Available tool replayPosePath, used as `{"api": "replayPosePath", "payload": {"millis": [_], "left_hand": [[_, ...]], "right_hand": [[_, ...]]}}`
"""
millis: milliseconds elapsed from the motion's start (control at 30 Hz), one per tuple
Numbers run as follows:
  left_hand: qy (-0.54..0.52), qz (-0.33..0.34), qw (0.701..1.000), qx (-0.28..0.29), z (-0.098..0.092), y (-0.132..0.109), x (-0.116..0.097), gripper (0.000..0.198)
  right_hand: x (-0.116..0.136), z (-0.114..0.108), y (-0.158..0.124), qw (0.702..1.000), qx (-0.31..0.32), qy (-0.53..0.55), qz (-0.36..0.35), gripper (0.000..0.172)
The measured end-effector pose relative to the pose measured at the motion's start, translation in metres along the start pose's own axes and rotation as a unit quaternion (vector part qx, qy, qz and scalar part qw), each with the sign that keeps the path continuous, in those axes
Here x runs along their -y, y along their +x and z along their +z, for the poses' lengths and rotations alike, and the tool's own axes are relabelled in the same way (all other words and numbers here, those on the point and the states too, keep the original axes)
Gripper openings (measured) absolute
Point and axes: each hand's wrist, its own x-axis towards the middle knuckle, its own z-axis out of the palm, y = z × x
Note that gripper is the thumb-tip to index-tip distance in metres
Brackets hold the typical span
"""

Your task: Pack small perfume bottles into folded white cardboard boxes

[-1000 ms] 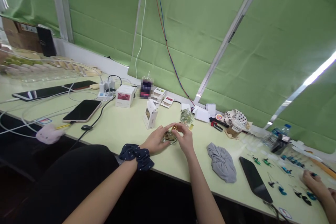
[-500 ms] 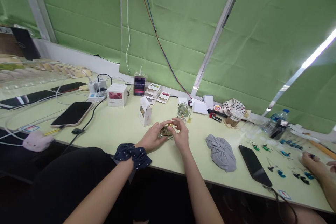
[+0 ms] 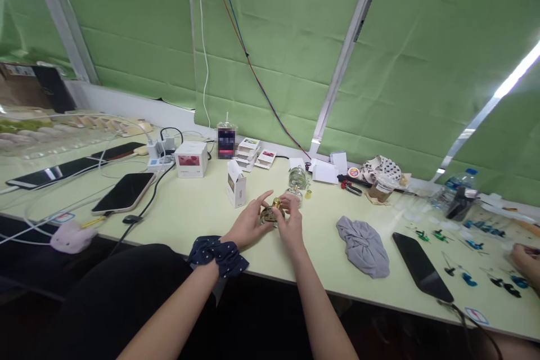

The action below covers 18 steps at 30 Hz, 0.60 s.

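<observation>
Holding a glass bottle (image 3: 267,216) with a gold-coloured neck, centre of the frame, low on the pale counter (image 3: 318,236): two bare hands. Left hand (image 3: 250,224), dark dotted scrunchie (image 3: 218,255) at the wrist: curved around the bottle's left side, thumb near its base. Right hand (image 3: 290,224): fingers bent about the bottle's right side, thumb against it. Bottle: roughly upright, its neck showing between the hands.

Just beyond the right hand: a greenish glass jar (image 3: 297,178) and a small gold cap (image 3: 308,194). Left of centre: one narrow white carton (image 3: 237,185), upright; behind it, to the left, a larger white box (image 3: 191,161) with a red picture.

Right of centre: one grey cloth (image 3: 363,247), bunched; beside it, a black phone (image 3: 422,267), face dark. Left of the frame: a second phone (image 3: 123,193), on a cable. Right edge: a co-worker's hand (image 3: 527,259), partly cut off.
</observation>
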Motion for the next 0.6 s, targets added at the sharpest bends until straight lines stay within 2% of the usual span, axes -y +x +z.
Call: {"api": "replayPosePath", "payload": {"millis": [100, 167, 267, 333, 400, 467, 533, 600], "left_hand": [[0.004, 0.006, 0.998, -0.062, -0.003, -0.001, 0.000, 0.076], [0.041, 0.010, 0.988, -0.147, -0.006, -0.002, -0.001, 0.065], [0.115, -0.039, 0.937, -0.329, -0.012, -0.001, 0.005, 0.053], [0.115, -0.094, 0.902, -0.405, -0.018, 0.002, 0.018, 0.057], [0.066, -0.135, 0.898, -0.413, -0.025, 0.007, 0.035, 0.065], [-0.019, -0.181, 0.909, -0.375, -0.035, 0.012, 0.054, 0.072], [-0.130, -0.224, 0.907, -0.332, -0.044, 0.016, 0.070, 0.077], [-0.181, -0.229, 0.909, -0.298, -0.051, 0.019, 0.078, 0.078]], "right_hand": [[-0.002, 0.001, 0.000, 0.999, 0.017, -0.010, -0.034, 0.016], [-0.004, 0.000, 0.000, 0.999, 0.023, -0.012, -0.036, 0.015], [-0.005, -0.002, -0.002, 0.999, 0.028, -0.016, -0.020, 0.017], [-0.005, -0.002, -0.004, 0.999, 0.035, -0.023, -0.014, 0.021], [-0.004, -0.001, -0.006, 0.999, 0.043, -0.032, -0.008, 0.027], [-0.004, 0.000, -0.008, 0.998, 0.051, -0.039, -0.001, 0.032], [-0.004, 0.001, -0.010, 0.997, 0.057, -0.042, 0.006, 0.037], [-0.005, 0.001, -0.010, 0.997, 0.065, -0.042, 0.015, 0.042]]}}
